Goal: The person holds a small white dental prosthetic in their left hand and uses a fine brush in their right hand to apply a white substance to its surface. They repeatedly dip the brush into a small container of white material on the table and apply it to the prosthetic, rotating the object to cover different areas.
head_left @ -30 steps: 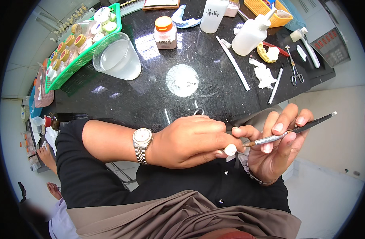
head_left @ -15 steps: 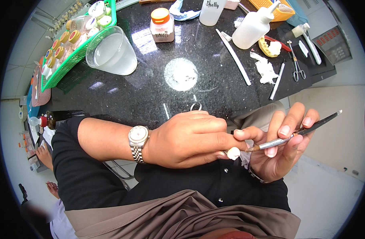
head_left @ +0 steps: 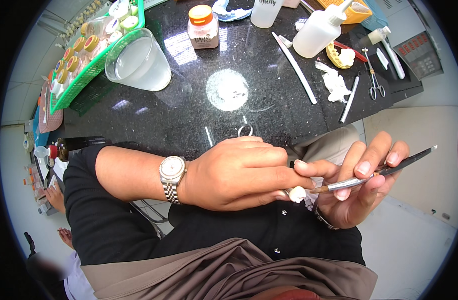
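Observation:
My left hand (head_left: 244, 175), a watch on its wrist, is closed around a ring-handled metal clamp, mostly hidden; one ring (head_left: 245, 130) shows above the knuckles. At the clamp's tip sits a small cream-white tooth crown (head_left: 297, 194). My right hand (head_left: 361, 182) grips a slim brush (head_left: 353, 183) with a silver ferrule and dark handle between thumb and fingers. The brown bristles point at the crown, just right of it; whether they touch I cannot tell. My right index fingertip rests against my left index finger. Something white and crumpled shows partly behind the crown, by my right palm.
On the black table stand a cup of cloudy liquid (head_left: 139, 62), an orange-lidded jar (head_left: 203, 30), a squeeze bottle (head_left: 316, 35) and a green basket (head_left: 94, 60) of small jars. Scissor-handled clamps (head_left: 374, 82), a yellow dental model (head_left: 339, 56) and crumpled tissue (head_left: 334, 85) lie right.
My right hand has shifted slightly right with the brush. The crown has moved a little right and down. Table things appear slightly higher in the view.

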Tool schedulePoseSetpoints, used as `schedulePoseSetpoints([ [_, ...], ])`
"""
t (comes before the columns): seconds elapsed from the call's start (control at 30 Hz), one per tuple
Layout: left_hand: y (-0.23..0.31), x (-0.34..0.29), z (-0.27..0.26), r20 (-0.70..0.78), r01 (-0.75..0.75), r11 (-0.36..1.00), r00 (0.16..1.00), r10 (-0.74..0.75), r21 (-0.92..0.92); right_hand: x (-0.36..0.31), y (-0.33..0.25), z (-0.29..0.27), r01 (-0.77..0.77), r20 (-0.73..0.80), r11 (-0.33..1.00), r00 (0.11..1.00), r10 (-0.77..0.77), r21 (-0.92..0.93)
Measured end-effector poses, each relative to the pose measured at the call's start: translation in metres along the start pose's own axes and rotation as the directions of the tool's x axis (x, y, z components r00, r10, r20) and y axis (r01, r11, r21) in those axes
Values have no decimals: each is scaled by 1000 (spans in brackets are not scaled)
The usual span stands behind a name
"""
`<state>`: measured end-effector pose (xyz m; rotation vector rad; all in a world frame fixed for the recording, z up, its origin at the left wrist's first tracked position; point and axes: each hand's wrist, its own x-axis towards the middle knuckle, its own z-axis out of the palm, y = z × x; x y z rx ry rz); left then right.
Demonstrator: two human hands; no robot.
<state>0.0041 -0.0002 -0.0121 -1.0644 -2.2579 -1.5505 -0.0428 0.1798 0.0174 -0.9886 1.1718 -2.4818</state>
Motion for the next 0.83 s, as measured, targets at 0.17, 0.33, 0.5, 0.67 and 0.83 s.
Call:
schedulePoseSetpoints([
  [0.17,0,-1,0,-2,-3,1000,1000,3,-2,-1,0,-1,4,21,1000,1000,-4,-21],
  [0.33,0,-1,2,-13,4,1000,1000,-4,-2,-1,0,-4,18,55,999,998,-16,-44],
  [0.5,0,0,0,3,15,1000,1000,-15,-19,0,1,-2,43,47,997,998,-40,-60],
  [0.67,1,1,-1,15,25,1000,1000,-25,1,0,3,-3,54,49,996,998,-51,-69],
  [0.83,0,0,-1,18,31,999,999,-31,-7,0,1,0,32,30,994,999,-29,-104],
])
